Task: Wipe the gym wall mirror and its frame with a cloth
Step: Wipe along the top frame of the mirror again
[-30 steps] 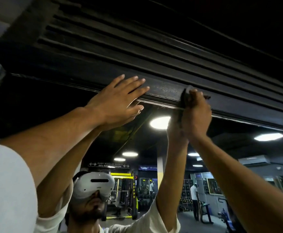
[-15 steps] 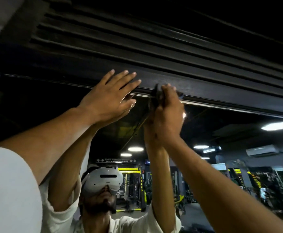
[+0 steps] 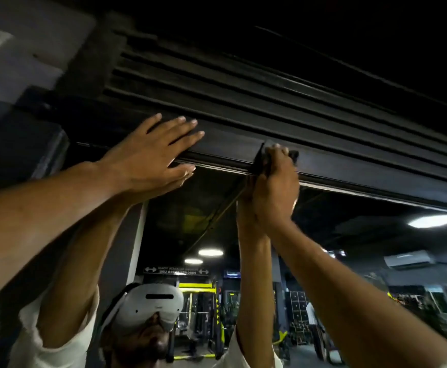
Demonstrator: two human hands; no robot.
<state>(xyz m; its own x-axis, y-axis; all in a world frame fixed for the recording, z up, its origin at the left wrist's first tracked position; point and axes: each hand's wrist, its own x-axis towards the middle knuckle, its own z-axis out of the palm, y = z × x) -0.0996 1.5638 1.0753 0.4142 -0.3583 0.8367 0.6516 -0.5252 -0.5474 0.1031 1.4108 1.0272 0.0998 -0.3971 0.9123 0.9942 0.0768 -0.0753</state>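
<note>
Overhead: frame, long axis 9-to-3 o'clock, atop mirror. Left hand spread flat on it, fingers toward 2 o'clock. Right hand, at its 3 o'clock, grips dark cloth against frame.

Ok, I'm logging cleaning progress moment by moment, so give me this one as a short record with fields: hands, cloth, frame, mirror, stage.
left hand: flat, fingers straight, pressed on the top frame, holds nothing
right hand: grips the cloth against the frame's lower edge
cloth: dark, bunched, mostly hidden by the fingers
frame: dark, runs above the mirror
mirror: reflects ceiling lights
stage: wiping the frame
</note>
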